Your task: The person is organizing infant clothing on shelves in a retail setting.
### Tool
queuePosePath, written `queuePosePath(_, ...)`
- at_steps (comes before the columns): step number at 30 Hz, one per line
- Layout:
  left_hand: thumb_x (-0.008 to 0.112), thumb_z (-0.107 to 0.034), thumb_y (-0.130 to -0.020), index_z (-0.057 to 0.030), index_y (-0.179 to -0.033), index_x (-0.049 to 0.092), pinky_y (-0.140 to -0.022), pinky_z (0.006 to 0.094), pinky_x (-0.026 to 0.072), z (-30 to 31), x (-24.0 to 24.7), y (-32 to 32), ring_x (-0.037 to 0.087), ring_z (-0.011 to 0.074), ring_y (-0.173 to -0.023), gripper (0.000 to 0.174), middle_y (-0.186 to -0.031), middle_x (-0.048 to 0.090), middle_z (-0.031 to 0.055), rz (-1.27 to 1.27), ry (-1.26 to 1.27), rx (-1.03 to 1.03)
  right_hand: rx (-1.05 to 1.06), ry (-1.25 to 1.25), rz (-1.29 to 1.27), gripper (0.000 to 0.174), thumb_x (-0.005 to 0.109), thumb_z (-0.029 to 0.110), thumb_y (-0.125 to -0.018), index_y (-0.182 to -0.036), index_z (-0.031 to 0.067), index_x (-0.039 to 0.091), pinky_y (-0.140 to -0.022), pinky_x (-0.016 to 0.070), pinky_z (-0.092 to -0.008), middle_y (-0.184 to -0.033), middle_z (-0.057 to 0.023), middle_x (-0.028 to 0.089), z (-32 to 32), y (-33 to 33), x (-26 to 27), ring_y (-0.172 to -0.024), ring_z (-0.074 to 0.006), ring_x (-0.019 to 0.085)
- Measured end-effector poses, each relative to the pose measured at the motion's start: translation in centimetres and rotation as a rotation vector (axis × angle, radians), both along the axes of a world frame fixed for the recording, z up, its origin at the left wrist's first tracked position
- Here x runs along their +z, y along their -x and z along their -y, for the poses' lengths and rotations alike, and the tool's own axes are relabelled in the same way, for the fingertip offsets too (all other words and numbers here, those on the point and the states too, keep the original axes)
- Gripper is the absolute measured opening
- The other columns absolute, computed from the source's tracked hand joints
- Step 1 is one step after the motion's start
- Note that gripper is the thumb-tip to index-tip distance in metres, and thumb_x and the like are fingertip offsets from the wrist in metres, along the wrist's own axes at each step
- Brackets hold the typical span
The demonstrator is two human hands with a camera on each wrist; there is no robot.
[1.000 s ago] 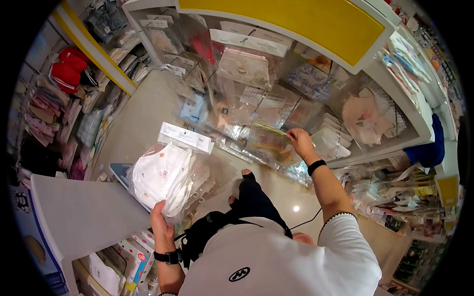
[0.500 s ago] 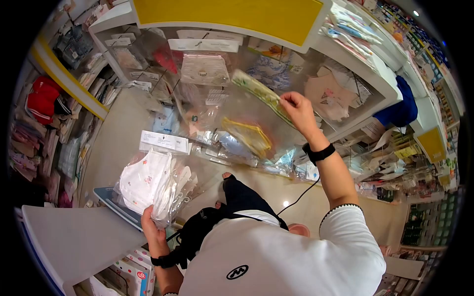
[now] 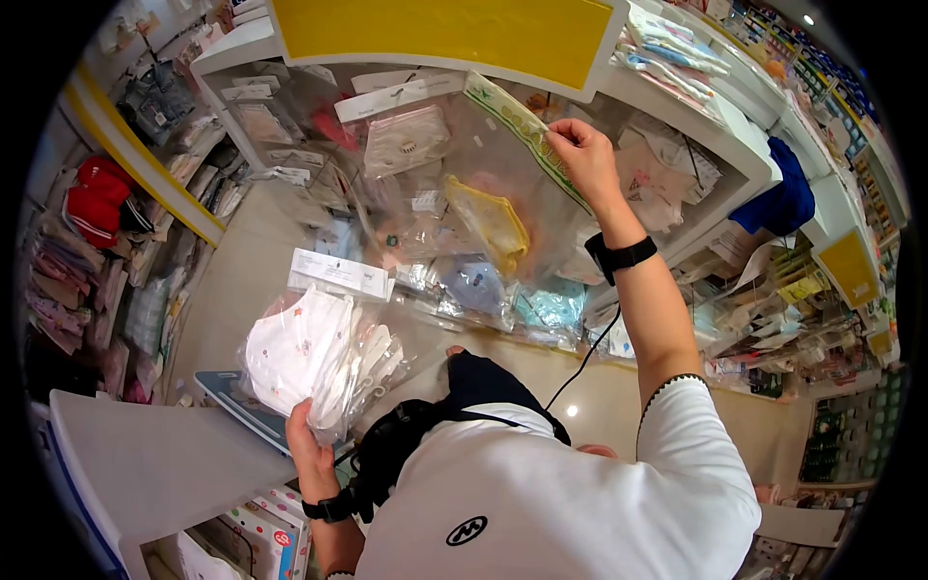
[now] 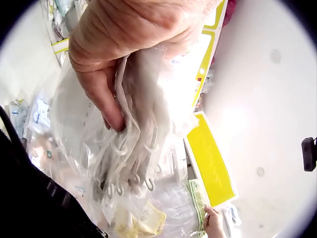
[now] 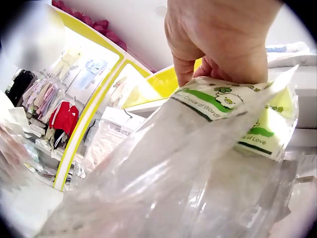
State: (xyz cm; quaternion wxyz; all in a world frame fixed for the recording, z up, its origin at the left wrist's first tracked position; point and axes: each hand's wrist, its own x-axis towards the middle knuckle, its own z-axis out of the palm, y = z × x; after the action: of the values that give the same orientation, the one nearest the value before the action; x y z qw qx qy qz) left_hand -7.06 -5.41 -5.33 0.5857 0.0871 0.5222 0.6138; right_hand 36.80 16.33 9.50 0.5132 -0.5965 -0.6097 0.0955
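My left hand (image 3: 311,445) grips the lower edge of a clear-bagged stack of white printed cloth pieces (image 3: 296,352), topped by a white header card (image 3: 340,275). In the left wrist view, several small white hooks (image 4: 149,184) stick out below the fingers. High in front of the shelf, my right hand (image 3: 584,164) pinches the green and cream header (image 3: 522,128) of a clear bag. Inside that bag hangs a yellow-edged cloth (image 3: 491,224). The right wrist view shows the fingers over the printed header (image 5: 213,101), with clear plastic hanging below.
A white display shelf with a yellow panel (image 3: 445,37) holds bagged garments ahead. Clothing racks with a red garment (image 3: 97,201) stand at the left. A grey-white counter (image 3: 164,464) is at the lower left; a blue cloth (image 3: 781,193) hangs at the right.
My right hand has lifted the green-headed bag up and away from the lower row of packages, so its yellow-edged cloth hangs higher. My left hand keeps its grip on the white bagged stack.
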Motion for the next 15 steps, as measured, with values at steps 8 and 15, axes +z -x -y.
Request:
queuePosePath(8, 0.054, -0.015, -0.076, 0.0092, -0.099, 0.054, -0.075, 0.0330, 0.0487, 0.7, -0.1, 0.8, 0.061, 0.0249, -0.082, 0.034, -0.095, 0.061, 0.0150, -0.002, -0.018, 0.014, -0.062, -0.035, 0.082, 0.019, 0.059, 0.020, -0.074, -0.084, 0.0037, 0.064, -0.066, 0.0464, -0.0320, -0.079, -0.0111, 0.064, -1.0, -0.8, -0.4, -0.072, -0.0239, 0.061)
queuePosePath(15, 0.055, -0.015, -0.075, 0.0089, -0.100, 0.054, -0.075, 0.0338, 0.0487, 0.8, -1.2, 1.6, 0.061, 0.0250, -0.083, 0.034, -0.095, 0.060, 0.0150, 0.006, -0.009, 0.024, -0.096, -0.119, 0.218, 0.015, 0.061, 0.016, -0.074, -0.083, 0.0034, 0.062, -0.069, 0.0453, -0.0346, -0.081, -0.0113, 0.062, -0.5, -0.5, 0.4, -0.080, -0.0265, 0.058)
